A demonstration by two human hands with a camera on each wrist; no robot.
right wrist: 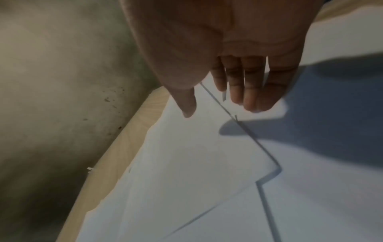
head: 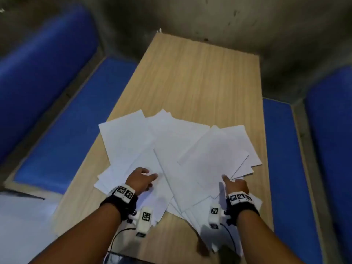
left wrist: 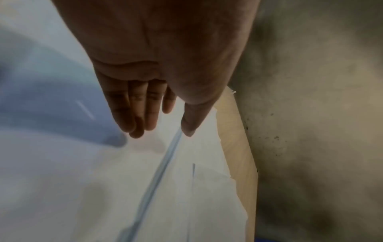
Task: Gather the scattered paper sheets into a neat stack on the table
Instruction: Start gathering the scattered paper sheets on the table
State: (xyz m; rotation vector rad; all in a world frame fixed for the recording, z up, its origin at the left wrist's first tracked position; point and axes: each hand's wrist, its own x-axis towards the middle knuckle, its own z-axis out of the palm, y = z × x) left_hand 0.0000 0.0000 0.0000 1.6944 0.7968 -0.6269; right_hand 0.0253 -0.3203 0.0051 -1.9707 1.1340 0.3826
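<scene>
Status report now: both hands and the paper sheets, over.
Left hand open, over the sheets. Right hand open, also over them. Paper sheets lie fanned, overlapping on the table, not yet stacked. Nothing in the way.

You have no readable text, numbers or brands here; your wrist bands (head: 124,192) carry only black-and-white square marker patterns, and the paper sheets (head: 171,141) look blank.

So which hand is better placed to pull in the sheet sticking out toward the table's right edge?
Right, probably. The right hand hovers open by the sheets fanned toward that edge; the left hand is across the pile.
</scene>
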